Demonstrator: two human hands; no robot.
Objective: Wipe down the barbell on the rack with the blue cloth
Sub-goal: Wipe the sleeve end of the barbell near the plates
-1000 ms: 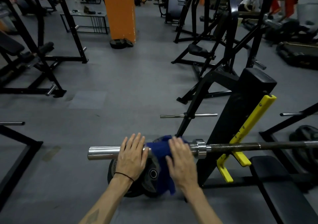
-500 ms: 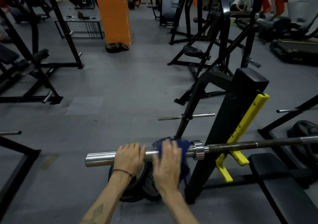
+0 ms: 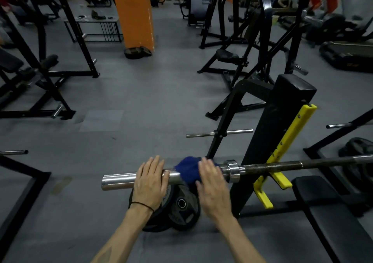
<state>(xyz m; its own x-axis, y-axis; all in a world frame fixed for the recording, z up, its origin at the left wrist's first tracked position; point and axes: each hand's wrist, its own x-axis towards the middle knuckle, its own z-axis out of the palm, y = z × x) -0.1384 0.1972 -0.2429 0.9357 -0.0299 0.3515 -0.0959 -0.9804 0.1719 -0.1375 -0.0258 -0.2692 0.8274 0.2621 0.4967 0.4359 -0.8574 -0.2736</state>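
Observation:
The barbell (image 3: 270, 166) lies across the black rack (image 3: 268, 133) on a yellow hook (image 3: 282, 179), with its chrome sleeve end pointing left. The blue cloth (image 3: 186, 168) is draped over the sleeve, just left of the collar. My right hand (image 3: 212, 186) lies flat on the cloth, fingers extended, pressing it onto the sleeve. My left hand (image 3: 150, 182) rests on the bare chrome beside the cloth, fingers spread over the top.
Black weight plates (image 3: 182, 208) lean on the floor under the sleeve. A black bench pad (image 3: 333, 218) runs at the lower right. A plate-storage peg (image 3: 220, 133) sticks out behind the bar. Other racks stand to the left, and an orange pillar (image 3: 132, 14) farther back.
My right hand and the cloth slid along the sleeve, left and then back right toward the collar. My left hand's fingers, curled over the sleeve half a second ago, now lie extended.

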